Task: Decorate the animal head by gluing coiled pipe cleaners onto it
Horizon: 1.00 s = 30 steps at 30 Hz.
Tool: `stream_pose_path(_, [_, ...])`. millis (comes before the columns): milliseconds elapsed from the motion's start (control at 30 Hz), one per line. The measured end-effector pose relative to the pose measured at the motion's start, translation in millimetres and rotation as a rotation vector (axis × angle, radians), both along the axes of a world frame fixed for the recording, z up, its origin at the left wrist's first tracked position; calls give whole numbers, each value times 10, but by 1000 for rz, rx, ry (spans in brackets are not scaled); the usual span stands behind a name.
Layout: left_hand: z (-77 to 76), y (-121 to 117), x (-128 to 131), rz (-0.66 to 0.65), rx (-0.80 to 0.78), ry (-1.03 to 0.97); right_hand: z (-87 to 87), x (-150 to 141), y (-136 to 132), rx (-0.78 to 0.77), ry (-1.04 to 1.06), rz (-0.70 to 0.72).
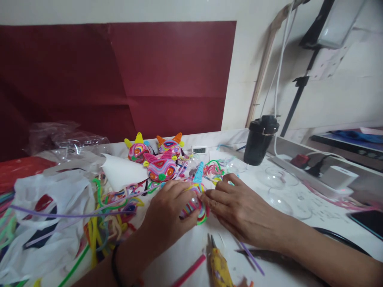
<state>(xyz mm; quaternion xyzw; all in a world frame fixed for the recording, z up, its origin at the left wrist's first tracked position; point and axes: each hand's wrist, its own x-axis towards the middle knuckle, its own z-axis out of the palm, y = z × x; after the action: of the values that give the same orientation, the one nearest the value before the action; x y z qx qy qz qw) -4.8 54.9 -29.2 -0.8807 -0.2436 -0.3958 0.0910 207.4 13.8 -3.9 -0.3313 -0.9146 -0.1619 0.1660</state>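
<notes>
My left hand [167, 213] is wrapped round a small ball covered in coiled, many-coloured pipe cleaners [196, 207], with a light blue cone horn [198, 173] standing up from it. My right hand [236, 207] comes in from the right, its fingertips pinched against the ball's right side. Both hands rest low over the white table [191, 255]. Three finished pipe-cleaner balls [160, 159] with coloured spikes sit just behind the hands.
Loose pipe cleaners [101, 215] and a white plastic bag [44, 223] lie at the left. A yellow glue gun [220, 267] and a pink stick [188, 273] lie near the front edge. A black cup [259, 140], clear half-spheres [278, 187], a power strip [302, 167] and a phone [368, 221] stand right.
</notes>
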Motion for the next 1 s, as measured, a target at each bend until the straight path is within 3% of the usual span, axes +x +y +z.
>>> stream_pose_path(500, [3, -6, -12, 10, 14, 32, 75, 36, 58, 23, -33, 51])
stream_pose_path(1000, [49, 65, -23, 22, 28, 3, 264, -14, 381, -108, 1, 156])
